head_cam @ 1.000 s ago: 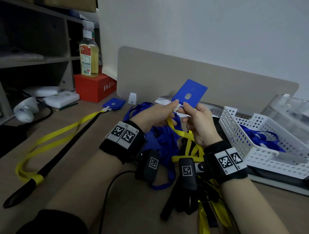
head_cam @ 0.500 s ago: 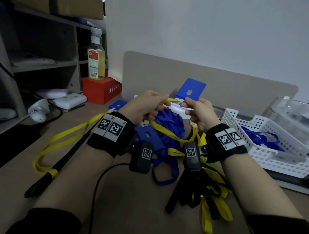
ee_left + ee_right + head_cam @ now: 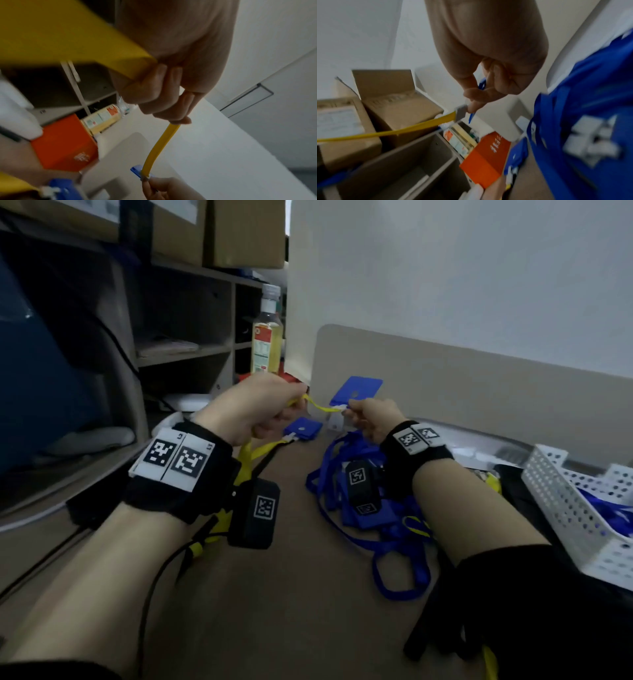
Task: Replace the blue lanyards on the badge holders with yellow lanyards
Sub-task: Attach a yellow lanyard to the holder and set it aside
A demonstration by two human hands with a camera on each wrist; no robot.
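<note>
Both hands are hovering above the desk (image 3: 274,594), near the grey divider panel (image 3: 479,392): the left hand (image 3: 260,409) is gripping the yellow lanyard (image 3: 320,405) in curled fingers, while the right hand (image 3: 373,417) is pinching its white clip (image 3: 337,419) at the blue badge holder (image 3: 356,390). The strap is spanning the short gap between them, with bare desk lying below and a heap of blue lanyards (image 3: 387,542) sitting under the right wrist.

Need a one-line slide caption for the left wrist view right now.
Left hand pinches a yellow lanyard running to the clip on a blue badge holder held by the right hand.
</note>
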